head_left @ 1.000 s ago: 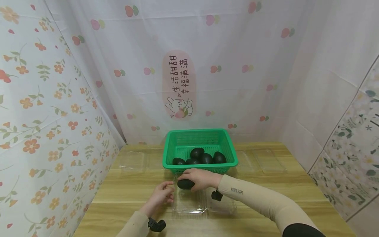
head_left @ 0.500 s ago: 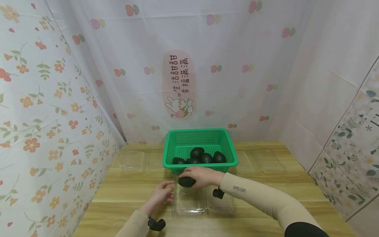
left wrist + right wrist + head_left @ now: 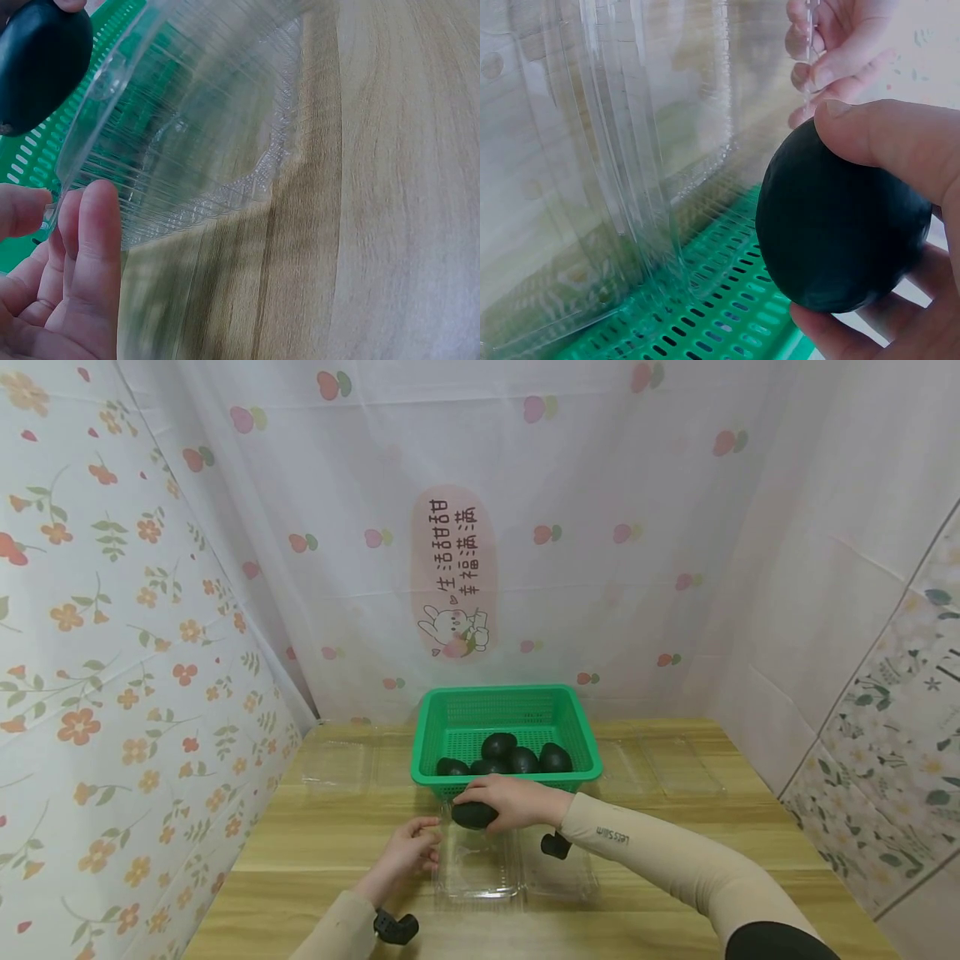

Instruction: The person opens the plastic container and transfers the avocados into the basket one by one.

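A dark avocado (image 3: 473,815) is gripped by my right hand (image 3: 519,802), held over the far end of a clear plastic clamshell box (image 3: 480,878). Thumb and fingers wrap the avocado (image 3: 840,225) from both sides in the right wrist view. My left hand (image 3: 407,853) pinches the left rim of the box between thumb and fingers, as the left wrist view shows with the hand (image 3: 67,277) at the box edge. The box lies opened out, with its second half (image 3: 561,878) to the right, partly behind the right forearm.
A green perforated basket (image 3: 502,712) stands just beyond the box, with several dark avocados (image 3: 556,758) in its near part. More clear plastic boxes lie on the wooden table: one box (image 3: 337,766) at the left, another box (image 3: 682,766) at the right. Patterned curtains hang behind and beside the table.
My right hand has shifted slightly away from me and to the right, carrying the avocado toward the basket's near side. The left hand stays in place on the box rim.
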`<state>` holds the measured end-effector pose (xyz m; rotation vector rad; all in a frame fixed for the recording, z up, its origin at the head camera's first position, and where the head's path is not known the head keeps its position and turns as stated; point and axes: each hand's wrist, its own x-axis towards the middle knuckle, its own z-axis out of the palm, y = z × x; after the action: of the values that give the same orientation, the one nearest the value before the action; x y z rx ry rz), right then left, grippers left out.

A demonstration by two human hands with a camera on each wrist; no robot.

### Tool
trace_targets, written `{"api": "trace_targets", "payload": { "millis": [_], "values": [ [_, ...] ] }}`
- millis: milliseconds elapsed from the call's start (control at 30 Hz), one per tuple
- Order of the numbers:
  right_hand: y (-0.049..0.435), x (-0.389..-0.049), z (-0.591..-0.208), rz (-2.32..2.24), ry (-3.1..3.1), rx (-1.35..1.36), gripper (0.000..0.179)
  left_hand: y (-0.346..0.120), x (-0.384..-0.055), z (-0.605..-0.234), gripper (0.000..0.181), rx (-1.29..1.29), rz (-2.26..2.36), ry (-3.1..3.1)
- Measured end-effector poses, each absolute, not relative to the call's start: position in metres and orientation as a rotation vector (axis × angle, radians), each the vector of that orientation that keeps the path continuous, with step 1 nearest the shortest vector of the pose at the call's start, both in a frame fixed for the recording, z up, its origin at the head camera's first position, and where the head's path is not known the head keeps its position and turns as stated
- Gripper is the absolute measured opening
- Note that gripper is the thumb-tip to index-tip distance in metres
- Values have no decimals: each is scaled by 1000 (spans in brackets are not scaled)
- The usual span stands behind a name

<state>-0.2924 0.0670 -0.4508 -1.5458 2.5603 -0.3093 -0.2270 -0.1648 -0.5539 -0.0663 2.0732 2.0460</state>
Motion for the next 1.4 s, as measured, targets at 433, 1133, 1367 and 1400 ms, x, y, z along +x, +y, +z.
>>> {"api": "trace_targets", "payload": {
  "millis": [433,1133,1367,1400],
  "values": [
    [72,-288,-438,-344,2568,-1544,66,-165,-226,-552,47,-61,2038,2070],
    [80,-301,-422,-326,2605,-1509,66,-165,-225,-554,48,-53,2052,2076],
    [84,-307,-415,-345,2604,-1450,67,-164,-226,-553,49,-56,2049,2083],
    [85,-308,-415,-349,2603,-1445,67,-164,-227,-554,49,-57,2048,2085]
  ]
}}
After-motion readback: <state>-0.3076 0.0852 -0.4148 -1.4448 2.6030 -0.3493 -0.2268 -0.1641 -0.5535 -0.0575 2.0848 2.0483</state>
